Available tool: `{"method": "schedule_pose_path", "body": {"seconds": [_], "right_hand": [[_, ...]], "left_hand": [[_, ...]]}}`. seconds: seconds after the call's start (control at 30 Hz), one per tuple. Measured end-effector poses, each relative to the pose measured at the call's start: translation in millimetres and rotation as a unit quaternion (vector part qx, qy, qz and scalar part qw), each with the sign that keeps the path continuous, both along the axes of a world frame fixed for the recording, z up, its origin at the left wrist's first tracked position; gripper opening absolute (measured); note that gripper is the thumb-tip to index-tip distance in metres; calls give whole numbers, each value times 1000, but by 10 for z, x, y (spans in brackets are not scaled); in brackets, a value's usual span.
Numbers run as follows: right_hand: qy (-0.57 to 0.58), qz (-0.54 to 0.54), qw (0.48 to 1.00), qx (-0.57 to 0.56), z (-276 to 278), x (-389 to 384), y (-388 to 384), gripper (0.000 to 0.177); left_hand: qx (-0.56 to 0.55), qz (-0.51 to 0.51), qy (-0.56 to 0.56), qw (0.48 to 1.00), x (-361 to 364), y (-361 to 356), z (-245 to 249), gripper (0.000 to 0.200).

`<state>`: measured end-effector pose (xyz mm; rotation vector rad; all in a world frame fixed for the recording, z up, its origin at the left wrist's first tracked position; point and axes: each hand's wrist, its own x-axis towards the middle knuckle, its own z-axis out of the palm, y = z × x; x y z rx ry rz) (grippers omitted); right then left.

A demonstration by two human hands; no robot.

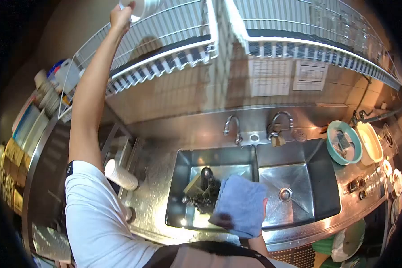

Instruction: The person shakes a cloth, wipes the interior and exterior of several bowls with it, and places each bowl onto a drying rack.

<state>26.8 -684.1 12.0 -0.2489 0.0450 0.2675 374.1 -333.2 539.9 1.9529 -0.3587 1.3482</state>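
My left hand [120, 18] is raised high to the wire rack [174, 41] at the upper left, its fingers closed round what looks like a stack of white cups [145, 8]; the frame's top edge cuts it off. Low over the sink, my right hand [264, 209] holds a blue-grey cloth [242, 203], which hides most of its fingers. Under and left of the cloth, the left basin [177, 183] holds a dark wet heap [205, 198] with a brownish block-like piece [193, 184]. On the counter left of the basin lies another stack of white cups [121, 175].
Two taps [233, 125] rise behind the basins. The right basin [299, 178] shows its drain. A turquoise bowl [344, 143] and a cream tub [369, 142] stand at the right, near small dark items [356, 184]. Glasses [339, 20] fill the upper right rack.
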Motion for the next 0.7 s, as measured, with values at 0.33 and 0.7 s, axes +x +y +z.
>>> {"method": "schedule_pose_path", "body": {"seconds": [0.33, 0.7], "right_hand": [[-24, 124, 992, -29, 156, -147, 754, 72], [-4, 228, 971, -66, 103, -542, 1600, 72]], "left_hand": [[-265, -330, 174, 889, -2779, 1376, -1045, 35], [-540, 14, 202, 817, -5155, 2893, -4569, 30]]}}
